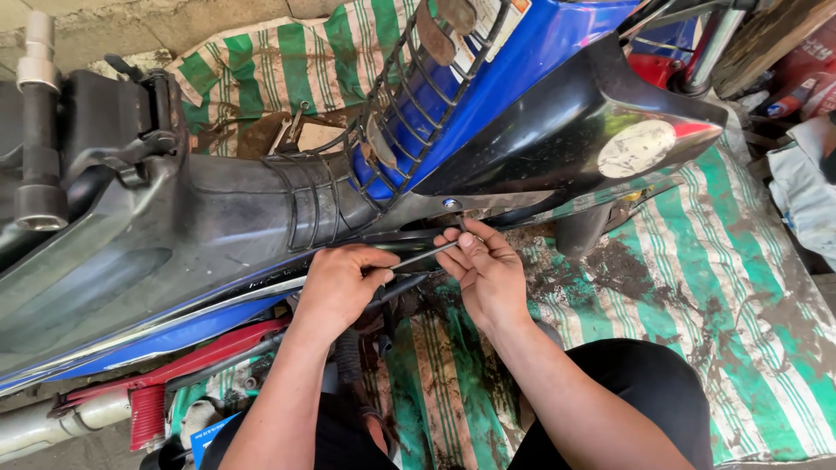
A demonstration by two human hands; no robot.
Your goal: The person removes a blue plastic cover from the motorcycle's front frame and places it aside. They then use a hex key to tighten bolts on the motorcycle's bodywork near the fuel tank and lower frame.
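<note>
Lying on its side, one blue and black motorcycle (522, 96) is seen, and two hands work just below its black body panel (566, 130). One thin metal rod (424, 255) is held between them. The left hand (335, 287) is clenched on the rod's lower end; the right hand (483, 270) pinches its upper end with the fingertips. The rod's long axis rises slightly to the right, toward the panel, above one striped green tarp (740, 287).
</note>
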